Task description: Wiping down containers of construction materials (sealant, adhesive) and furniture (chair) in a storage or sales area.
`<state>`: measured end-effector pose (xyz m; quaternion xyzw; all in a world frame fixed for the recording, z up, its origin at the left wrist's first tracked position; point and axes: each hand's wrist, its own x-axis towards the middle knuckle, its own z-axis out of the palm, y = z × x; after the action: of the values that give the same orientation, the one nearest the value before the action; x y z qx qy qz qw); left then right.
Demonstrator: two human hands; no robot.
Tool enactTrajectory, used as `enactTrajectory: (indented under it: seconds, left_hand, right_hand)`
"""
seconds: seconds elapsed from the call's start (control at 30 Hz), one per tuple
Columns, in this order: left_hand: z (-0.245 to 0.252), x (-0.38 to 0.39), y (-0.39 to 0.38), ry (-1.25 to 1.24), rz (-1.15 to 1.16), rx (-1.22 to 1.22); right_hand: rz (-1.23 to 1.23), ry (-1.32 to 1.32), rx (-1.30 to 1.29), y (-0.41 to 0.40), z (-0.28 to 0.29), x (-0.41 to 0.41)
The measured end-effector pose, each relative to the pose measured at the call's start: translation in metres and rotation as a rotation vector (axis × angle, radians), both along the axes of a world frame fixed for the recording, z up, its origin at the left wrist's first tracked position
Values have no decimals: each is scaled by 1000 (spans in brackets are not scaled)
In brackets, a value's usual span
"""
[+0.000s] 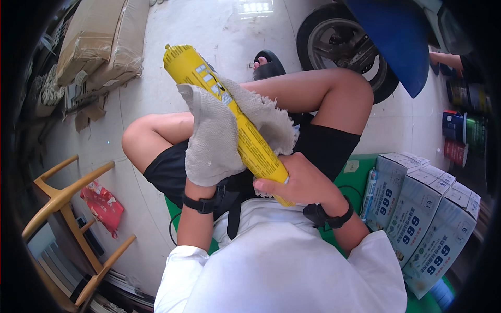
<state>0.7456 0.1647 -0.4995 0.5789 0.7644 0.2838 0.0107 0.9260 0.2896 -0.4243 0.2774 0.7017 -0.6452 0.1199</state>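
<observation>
A yellow sealant sausage pack (260, 150) with printed writing lies slantwise above my lap, its crimped end pointing away to the upper left. My right hand (299, 178) grips its near end, thumb across the foil. A grey-beige towelling cloth (213, 137) is draped over my left hand and folds around the left side and underside of the pack. The cloth hides my left hand; only the wrist shows below it. Another frayed part of the cloth hangs to the right of the pack, over my lap.
White printed cartons (407, 211) and a blue-white sealant tube (369, 193) stand at right on a green surface. A wheel (344, 43) and blue panel (395, 39) are ahead. Wrapped cardboard packages (86, 39), a wooden chair frame (62, 199) and a red bag (102, 207) lie left. Another person's arm (446, 59) shows far right.
</observation>
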Motion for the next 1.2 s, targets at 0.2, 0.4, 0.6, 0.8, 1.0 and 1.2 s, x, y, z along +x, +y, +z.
enactTrajectory:
  seconds: [0.2,0.4,0.6,0.8,1.0,1.2]
  left_hand:
    - [-10,-35,-23,379,238,-46]
    - [-3,-30,-3,36,178,4]
    - [12,6,8,-319,95,49]
    - [24,32,25,-676,12,114]
    - [41,26,25,-709,-123,200]
    - [61,-1,3,-242,24,-74]
  right_hand:
    - [44,89,-23,15,1,-5]
    - [-93,224,51,7,-10,-8]
    - [-43,108,3,5,-17,6]
    - [-86,262,25,7,-18,0]
    - [-271,153,-414,2,-2,-13]
    - [-120,-17,-722,2,6,6]
